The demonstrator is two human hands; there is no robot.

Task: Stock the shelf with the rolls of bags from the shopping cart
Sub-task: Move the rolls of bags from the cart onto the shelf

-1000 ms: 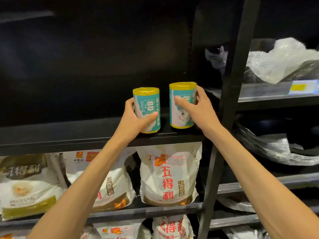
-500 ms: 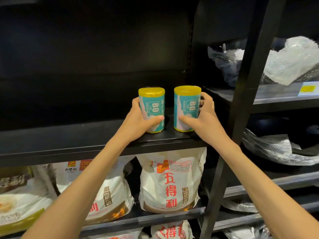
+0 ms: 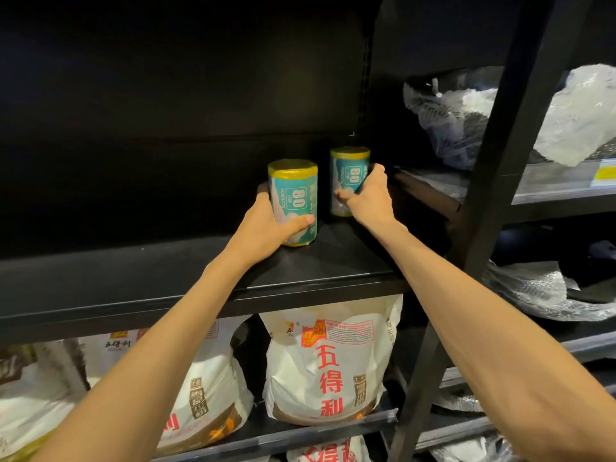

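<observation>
Two teal rolls of bags with yellow ends, both upright on the black shelf (image 3: 186, 278). Nearer roll (image 3: 293, 203) gripped by left hand (image 3: 266, 225), thumb across the lower front, fingers curled round the far side. Farther roll (image 3: 349, 176) set deeper toward the back right corner, clasped by right hand (image 3: 366, 198), thumb on the front, fingers wrapped behind. Small gap between the two rolls. Below, on the lower shelf (image 3: 350, 423), white sacks (image 3: 325, 361) printed with red characters, standing side by side. To the right, past the black upright post (image 3: 500, 161), crumpled clear plastic wrap (image 3: 573, 118) on a neighbouring shelf. Compared with half a second ago: both rolls pushed farther in from the shelf's front edge, the right one deepest; formerly level with each other, now staggered.
</observation>
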